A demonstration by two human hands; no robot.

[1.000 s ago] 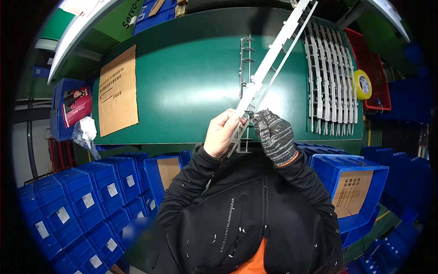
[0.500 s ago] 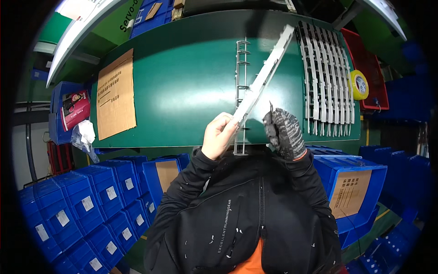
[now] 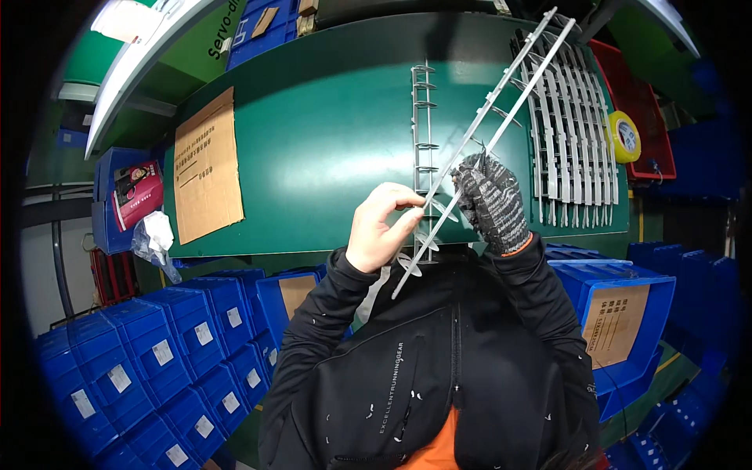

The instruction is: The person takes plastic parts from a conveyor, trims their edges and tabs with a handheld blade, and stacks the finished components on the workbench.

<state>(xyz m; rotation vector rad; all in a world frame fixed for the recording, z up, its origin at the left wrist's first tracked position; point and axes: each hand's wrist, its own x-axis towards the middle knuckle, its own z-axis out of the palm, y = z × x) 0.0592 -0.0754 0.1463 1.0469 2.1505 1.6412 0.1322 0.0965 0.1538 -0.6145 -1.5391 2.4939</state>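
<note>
A long, pale grey ladder-like strip [image 3: 515,110], two thin rails joined by curved cross pieces, slants from close to my body up over the far right of the bench. My bare left hand [image 3: 382,231] pinches its left rail between thumb and forefinger. On the other side, my right hand [image 3: 495,202], in a grey-black knitted glove, has its fingers curled against the right rail. A dark pointed bit shows at the gloved fingertips; its kind is unclear. Beneath the held strip, a similar strip [image 3: 415,117] lies upright in view on the green bench, its near end partly covered.
Several similar strips [image 3: 576,141] lie side by side on the green bench [image 3: 313,157], by a yellow tape roll [image 3: 624,137] and a red tray [image 3: 638,102]. Flat cardboard [image 3: 207,168] lies left. Blue bins [image 3: 168,313] stack at lower left; another blue bin [image 3: 658,313] stands right.
The held strip has turned, so both rails and the cross pieces now show, and its near end has come closer to my body. My gloved hand has moved up against it.
</note>
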